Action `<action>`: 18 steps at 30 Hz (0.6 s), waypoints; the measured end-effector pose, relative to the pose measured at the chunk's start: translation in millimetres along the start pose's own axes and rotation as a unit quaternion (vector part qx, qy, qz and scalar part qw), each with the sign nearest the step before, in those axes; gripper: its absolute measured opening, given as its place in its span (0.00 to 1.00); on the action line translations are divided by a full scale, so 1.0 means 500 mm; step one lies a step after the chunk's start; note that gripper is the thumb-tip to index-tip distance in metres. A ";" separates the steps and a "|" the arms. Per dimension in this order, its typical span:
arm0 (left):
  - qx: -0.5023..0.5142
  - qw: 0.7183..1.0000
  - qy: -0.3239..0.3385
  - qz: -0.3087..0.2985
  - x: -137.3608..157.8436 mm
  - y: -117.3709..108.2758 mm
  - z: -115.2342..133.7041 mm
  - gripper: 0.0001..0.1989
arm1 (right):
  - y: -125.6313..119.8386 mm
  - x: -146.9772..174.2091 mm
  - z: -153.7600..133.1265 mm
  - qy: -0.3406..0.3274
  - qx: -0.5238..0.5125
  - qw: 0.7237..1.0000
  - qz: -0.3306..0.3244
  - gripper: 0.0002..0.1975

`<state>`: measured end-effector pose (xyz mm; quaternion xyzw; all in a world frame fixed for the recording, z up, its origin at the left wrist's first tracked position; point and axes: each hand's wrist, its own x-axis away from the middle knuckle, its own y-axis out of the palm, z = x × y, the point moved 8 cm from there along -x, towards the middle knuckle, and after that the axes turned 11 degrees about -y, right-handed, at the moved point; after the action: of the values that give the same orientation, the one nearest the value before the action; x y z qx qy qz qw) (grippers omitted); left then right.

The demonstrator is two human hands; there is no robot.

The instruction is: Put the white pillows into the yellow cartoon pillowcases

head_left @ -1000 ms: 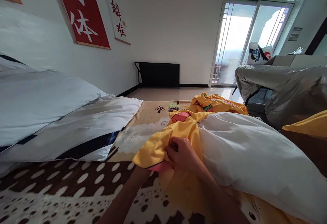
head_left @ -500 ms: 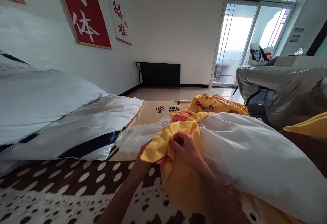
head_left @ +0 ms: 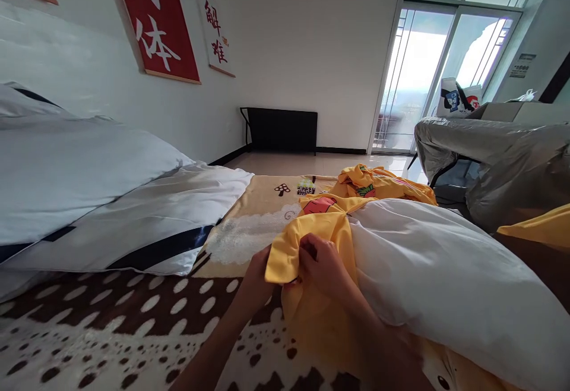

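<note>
A yellow pillowcase [head_left: 327, 224] with printed carrots lies bunched against the end of a plump white pillow [head_left: 445, 260]. My right hand [head_left: 323, 260] pinches a fold of it, thumb and curled fingers closed on the fabric. On the other side of a raised flap, my left hand [head_left: 258, 275] grips the same pillowcase, its fingertips hidden behind the cloth. More yellow printed fabric [head_left: 387, 186] is heaped just beyond the pillow.
Several white pillows [head_left: 111, 171] with dark bands are piled at the left. A brown and cream patterned blanket [head_left: 146, 319] spreads underneath. At the right stands a plastic-covered table [head_left: 490, 135] bearing boxes and bags. A black panel [head_left: 282, 132] leans by the far wall.
The flap of yellow pillowcase has been drawn in and folded upward, its pointed left end now shorter. My left hand has come out more into sight beside it; my right keeps its pinch.
</note>
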<state>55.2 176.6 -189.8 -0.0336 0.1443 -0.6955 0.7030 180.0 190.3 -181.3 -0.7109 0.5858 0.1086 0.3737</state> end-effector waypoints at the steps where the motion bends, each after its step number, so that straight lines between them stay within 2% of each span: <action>1: -0.002 1.000 0.001 0.004 0.000 -0.001 0.001 0.06 | 0.001 0.001 -0.003 -0.009 0.011 1.000 -0.006 0.06; 10: 0.041 0.999 -0.026 -0.007 -0.005 -0.008 -0.022 0.05 | 0.019 0.008 -0.018 -0.035 0.114 0.989 -0.082 0.03; 15: 0.102 0.993 -0.056 -0.027 -0.012 -0.004 -0.052 0.06 | 0.005 0.007 -0.026 -0.035 0.114 0.988 -0.099 0.08; 18: 0.099 0.994 -0.050 -0.022 -0.013 -0.008 -0.065 0.07 | 0.000 0.007 -0.033 -0.047 0.110 0.988 -0.100 0.09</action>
<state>43.2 187.9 -218.9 -0.0018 0.0383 -0.7189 0.6941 176.3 177.1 -172.0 -0.7147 0.5018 0.0389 0.4858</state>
